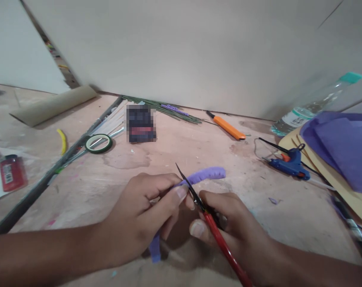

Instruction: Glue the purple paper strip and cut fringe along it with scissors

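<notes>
My left hand is closed, pinching a purple paper strip between thumb and fingers. One end of the strip, with a row of small marks or cuts along it, curves out to the right. Its other end hangs below the palm. My right hand holds a pair of scissors with red handles and dark blades. The blades point up and left and cross the strip right beside my left thumb. Whether they are parted is hard to make out. Part of the scissors' handles is hidden by my right fingers.
At right lie a blue glue gun, purple sheets and a water bottle. Behind are an orange cutter knife, green stems and a blurred-out box. At left are green tape, a cardboard tube and a red container.
</notes>
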`<state>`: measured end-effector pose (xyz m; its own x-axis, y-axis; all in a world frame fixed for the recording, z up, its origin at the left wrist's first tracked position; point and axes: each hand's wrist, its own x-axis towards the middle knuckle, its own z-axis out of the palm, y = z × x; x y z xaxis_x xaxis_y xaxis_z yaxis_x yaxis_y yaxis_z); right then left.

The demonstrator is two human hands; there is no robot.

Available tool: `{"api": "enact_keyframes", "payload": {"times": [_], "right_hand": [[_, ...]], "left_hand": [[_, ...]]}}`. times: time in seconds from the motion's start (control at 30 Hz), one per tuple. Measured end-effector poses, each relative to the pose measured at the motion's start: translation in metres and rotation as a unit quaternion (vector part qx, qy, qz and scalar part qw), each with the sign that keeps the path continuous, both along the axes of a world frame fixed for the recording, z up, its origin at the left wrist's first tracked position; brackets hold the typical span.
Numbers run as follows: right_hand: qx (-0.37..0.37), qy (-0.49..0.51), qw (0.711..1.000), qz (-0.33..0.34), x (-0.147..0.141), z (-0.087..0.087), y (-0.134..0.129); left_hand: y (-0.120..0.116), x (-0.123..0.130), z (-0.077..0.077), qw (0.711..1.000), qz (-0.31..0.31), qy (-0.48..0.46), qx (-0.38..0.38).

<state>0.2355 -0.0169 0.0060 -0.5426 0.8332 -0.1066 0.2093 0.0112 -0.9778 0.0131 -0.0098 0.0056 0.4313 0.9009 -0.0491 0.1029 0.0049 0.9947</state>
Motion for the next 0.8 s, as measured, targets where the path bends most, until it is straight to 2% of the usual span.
{"api": "enact_keyframes", "payload": {"times": [0.17,0.33,0.5,0.8], "right_hand": [[0.027,0.004,1.000,0.000,0.0011,-0.0043,0.0010],[-0.012,-0.016,1.000,-0.010,0.0044,-0.0035,0.0007],[-0.004,0.003,1.000,0.001,0.0031,0.0029,0.0004],[-0.018,0.006,1.000,-0.013,0.0045,-0.0056,0.0019]], "left_hand": [[0.0009,0.0000,0.0024,1.000,0.003,0.012,0.009],[0.0024,-0.0002,0.0021,1.000,0.000,0.010,0.017],[0.0035,-0.0008,-0.0008,1.000,-0.013,-0.003,-0.002],[0.0042,-0.0009,-0.0027,1.000,-0.006,-0.013,-0.013]]}}
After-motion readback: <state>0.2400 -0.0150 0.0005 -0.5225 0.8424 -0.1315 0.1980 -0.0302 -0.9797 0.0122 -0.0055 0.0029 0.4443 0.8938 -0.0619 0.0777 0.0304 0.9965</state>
